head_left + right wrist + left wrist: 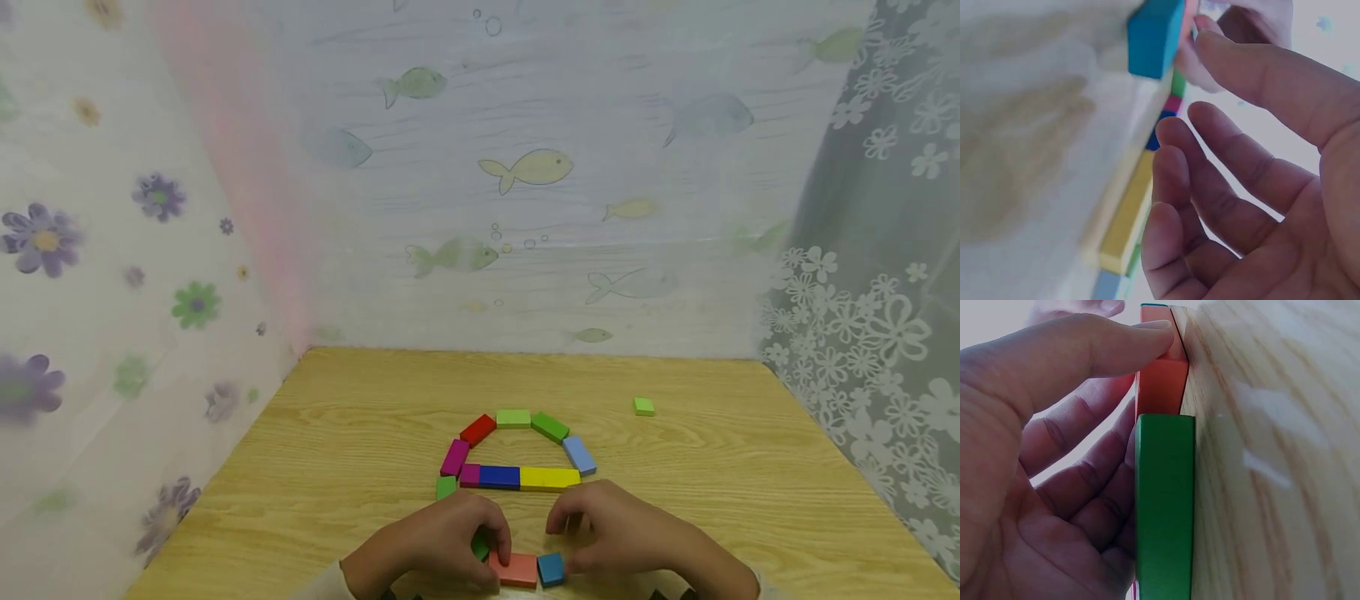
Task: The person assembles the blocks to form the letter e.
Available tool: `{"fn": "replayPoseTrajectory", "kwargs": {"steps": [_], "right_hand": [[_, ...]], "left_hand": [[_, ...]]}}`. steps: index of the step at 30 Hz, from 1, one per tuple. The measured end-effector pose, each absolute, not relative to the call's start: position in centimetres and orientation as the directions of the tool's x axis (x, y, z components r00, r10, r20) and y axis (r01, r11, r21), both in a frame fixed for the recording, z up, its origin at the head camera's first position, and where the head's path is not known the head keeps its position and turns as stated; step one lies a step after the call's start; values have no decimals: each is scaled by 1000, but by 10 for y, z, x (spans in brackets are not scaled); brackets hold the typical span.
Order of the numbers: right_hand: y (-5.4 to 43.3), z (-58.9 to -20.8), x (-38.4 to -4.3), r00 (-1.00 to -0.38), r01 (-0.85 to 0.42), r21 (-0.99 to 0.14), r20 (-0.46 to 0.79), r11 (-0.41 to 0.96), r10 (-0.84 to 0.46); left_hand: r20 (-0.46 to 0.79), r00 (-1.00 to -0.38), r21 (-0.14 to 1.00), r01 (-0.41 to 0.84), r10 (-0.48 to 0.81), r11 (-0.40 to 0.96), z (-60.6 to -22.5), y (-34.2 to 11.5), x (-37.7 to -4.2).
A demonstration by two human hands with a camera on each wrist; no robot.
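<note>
My left hand [450,533] pinches a coral-pink block [519,570] lying near the front edge of the table, thumb on its near side in the left wrist view. A dark green block [1165,500] adjoins it and is mostly hidden by that hand in the head view. Right of the coral block sits a small blue block [551,569]. My right hand [622,525] hovers beside the blue block, fingers loosely curved with nothing between them. In the right wrist view its thumb and fingertips are apart from the blue block [1155,40].
Beyond the hands, an arch of red [478,430], magenta, green and light blue [579,455] blocks curves over a straight row of magenta, dark blue and yellow [550,478] blocks. A green block [446,487] is by the left hand. A lime block [643,407] lies alone at back right.
</note>
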State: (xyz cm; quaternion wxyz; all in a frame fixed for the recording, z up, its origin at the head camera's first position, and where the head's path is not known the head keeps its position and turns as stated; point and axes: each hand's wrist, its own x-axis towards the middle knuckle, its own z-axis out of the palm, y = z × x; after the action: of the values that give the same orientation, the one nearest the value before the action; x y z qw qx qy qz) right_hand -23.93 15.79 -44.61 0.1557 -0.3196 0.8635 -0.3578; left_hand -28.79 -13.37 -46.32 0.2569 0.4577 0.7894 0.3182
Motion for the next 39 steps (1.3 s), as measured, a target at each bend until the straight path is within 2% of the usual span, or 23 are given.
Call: {"fn": "replayPoseTrajectory", "kwargs": {"steps": [10, 21, 39], "right_hand": [[176, -425, -258, -806, -469, -645, 34, 603, -591], [201, -414, -281, -873, -442, -585, 105, 680, -477], [242, -430, -327, -963, -271, -550, 160, 790, -218]], "left_hand": [[-127, -455, 741, 548, 881, 390, -462, -134, -286], [-111, -447, 737, 562, 888, 375, -461, -134, -285], [-107, -454, 744, 554, 885, 374, -463, -135, -284]]}}
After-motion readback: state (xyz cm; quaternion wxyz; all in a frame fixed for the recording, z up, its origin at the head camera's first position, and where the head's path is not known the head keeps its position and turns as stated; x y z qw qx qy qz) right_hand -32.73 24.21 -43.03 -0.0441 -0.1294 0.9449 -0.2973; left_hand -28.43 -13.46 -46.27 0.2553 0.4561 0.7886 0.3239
